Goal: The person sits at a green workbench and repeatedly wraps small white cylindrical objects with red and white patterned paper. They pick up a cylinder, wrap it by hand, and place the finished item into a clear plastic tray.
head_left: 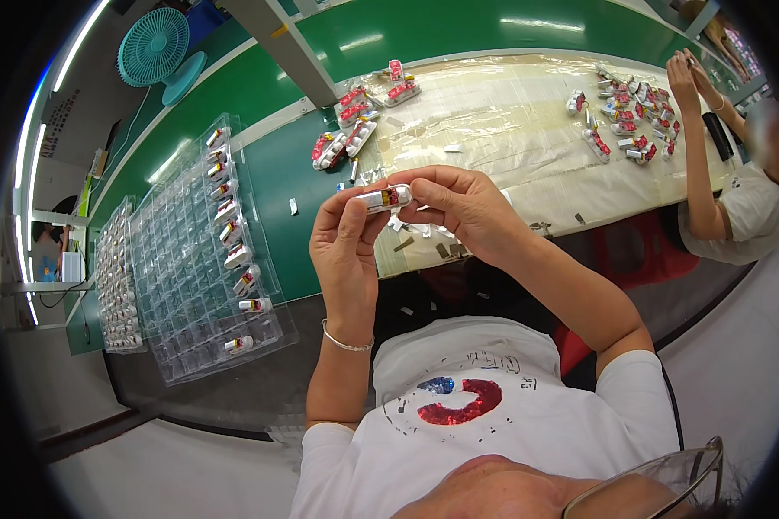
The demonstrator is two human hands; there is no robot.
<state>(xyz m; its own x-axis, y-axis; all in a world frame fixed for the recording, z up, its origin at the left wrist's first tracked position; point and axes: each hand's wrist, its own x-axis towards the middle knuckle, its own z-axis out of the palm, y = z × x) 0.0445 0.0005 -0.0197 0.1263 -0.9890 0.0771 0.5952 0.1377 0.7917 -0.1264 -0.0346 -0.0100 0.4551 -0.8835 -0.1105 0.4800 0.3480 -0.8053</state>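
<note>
Between my two hands, in front of my chest, is a small white piece (377, 201) with a rounded end and red and yellow markings; it looks like a toy vehicle. My left hand (346, 232) pinches its left end between thumb and fingers. The fingers of my right hand (459, 206) close on its rounded right end. Just beyond my hands, similar red and white pieces (352, 112) lie grouped on the table. To the left lies a clear compartment tray (177, 285), with one column of such pieces along its right side.
A fuller tray (119, 285) sits farther left. At the right, a co-worker's raised hands (685, 78) are near a heap of similar pieces (636, 117). Scraps (446, 249) litter the covered table edge. A red stool (645, 251) and a turquoise fan (153, 45) stand around.
</note>
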